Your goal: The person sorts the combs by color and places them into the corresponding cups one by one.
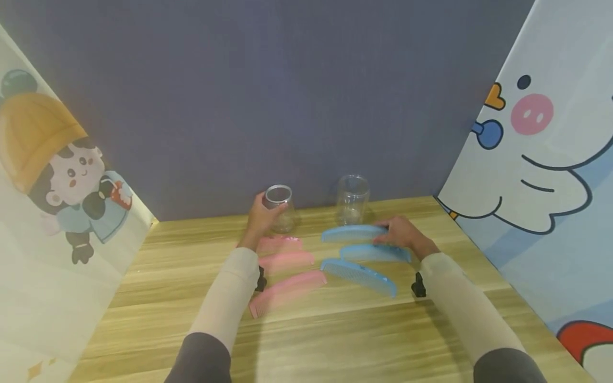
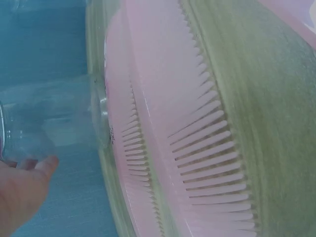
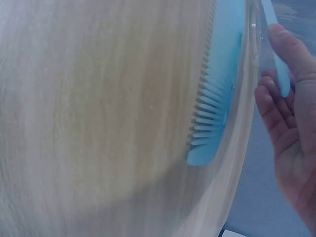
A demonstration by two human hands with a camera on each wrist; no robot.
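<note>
Wooden table (image 1: 364, 330), left grip (image 1: 261, 221) partly hiding glass (image 1: 284, 221)

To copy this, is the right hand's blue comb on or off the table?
Off: in the right wrist view, the right hand holds the blue comb clear of the table.

Combs (image 1: 359, 275) lie on the table (image 1: 364, 340) — glasses (image 1: 353, 199) behind.

Just left and below the frame's centre, I have the left hand (image 1: 262, 217) gripping a clear, round glass cup (image 1: 285, 221). Right of centre, the right hand (image 1: 403, 233) holds a light-blue, arched plastic comb (image 1: 349, 232). Two matching blue combs (image 1: 360, 275) lie lower in frame; three pink, arched plastic combs (image 1: 288, 290) lie left of them on the yellowish wood-grain surface (image 1: 364, 340).
</note>
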